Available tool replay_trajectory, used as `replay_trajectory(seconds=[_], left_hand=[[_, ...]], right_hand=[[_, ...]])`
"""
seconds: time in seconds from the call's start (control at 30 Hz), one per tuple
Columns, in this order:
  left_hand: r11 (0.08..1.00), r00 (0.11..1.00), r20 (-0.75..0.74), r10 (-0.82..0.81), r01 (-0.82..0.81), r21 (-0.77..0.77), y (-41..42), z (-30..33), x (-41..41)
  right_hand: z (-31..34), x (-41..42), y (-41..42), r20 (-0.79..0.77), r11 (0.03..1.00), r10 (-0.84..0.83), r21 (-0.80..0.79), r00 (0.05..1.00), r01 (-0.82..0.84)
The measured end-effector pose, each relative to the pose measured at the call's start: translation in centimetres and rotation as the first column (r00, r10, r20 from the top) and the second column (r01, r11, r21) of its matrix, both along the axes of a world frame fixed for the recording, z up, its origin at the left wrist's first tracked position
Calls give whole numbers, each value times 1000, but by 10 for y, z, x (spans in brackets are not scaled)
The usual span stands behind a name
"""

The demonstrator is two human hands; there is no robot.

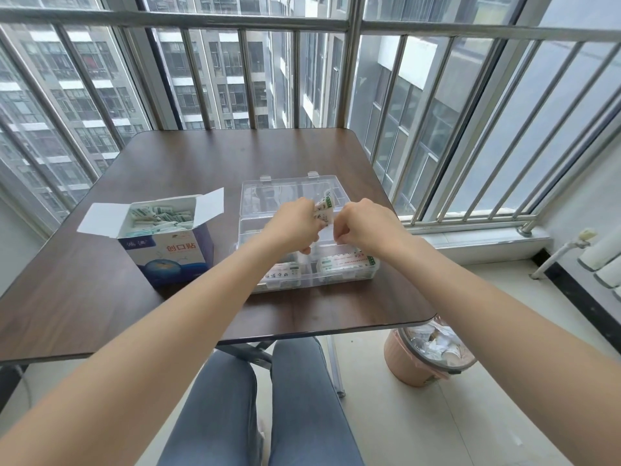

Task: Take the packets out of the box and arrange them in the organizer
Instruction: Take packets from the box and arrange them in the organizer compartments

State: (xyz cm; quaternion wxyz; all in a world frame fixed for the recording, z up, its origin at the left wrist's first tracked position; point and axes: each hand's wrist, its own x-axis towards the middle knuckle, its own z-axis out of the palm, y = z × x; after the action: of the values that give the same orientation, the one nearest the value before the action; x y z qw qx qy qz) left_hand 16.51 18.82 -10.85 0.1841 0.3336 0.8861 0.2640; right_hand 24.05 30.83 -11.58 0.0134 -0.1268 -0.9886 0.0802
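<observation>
Left hand (291, 227) gripping packets (323, 207) over organizer (349, 279); right hand (364, 227) curling, grip unclear; box (168, 253) sitting beside on table (201, 156).

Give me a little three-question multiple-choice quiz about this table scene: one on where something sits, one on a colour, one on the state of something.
1. Where is the cardboard box relative to the clear organizer?
A. on its left
B. on its right
C. inside it

2. What colour is the waste bin on the floor?
A. black
B. pink
C. green

3. How is the organizer's lid?
A. latched shut
B. missing
C. open, folded back

Answers:
1. A: the box stands on the table left of the organizer.
2. B: the bin beside the table is pink.
3. C: the lid lies open behind the tray, where the left hand holds packets next to the right hand.
</observation>
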Motion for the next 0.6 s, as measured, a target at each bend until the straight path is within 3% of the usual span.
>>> replay_trajectory(seconds=[0.23, 0.43, 0.6], left_hand=[[998, 986, 155, 58, -52, -44, -1, 19, 9], [989, 967, 239, 83, -51, -137, 6, 32, 17], [994, 953, 287, 94, -72, -88, 5, 29, 18]], right_hand=[[6, 5, -3, 22, 994, 43, -99, 999, -41], [4, 6, 2, 126, 999, 34, 8, 991, -35], [5, 8, 9, 111, 998, 27, -52, 993, -21]])
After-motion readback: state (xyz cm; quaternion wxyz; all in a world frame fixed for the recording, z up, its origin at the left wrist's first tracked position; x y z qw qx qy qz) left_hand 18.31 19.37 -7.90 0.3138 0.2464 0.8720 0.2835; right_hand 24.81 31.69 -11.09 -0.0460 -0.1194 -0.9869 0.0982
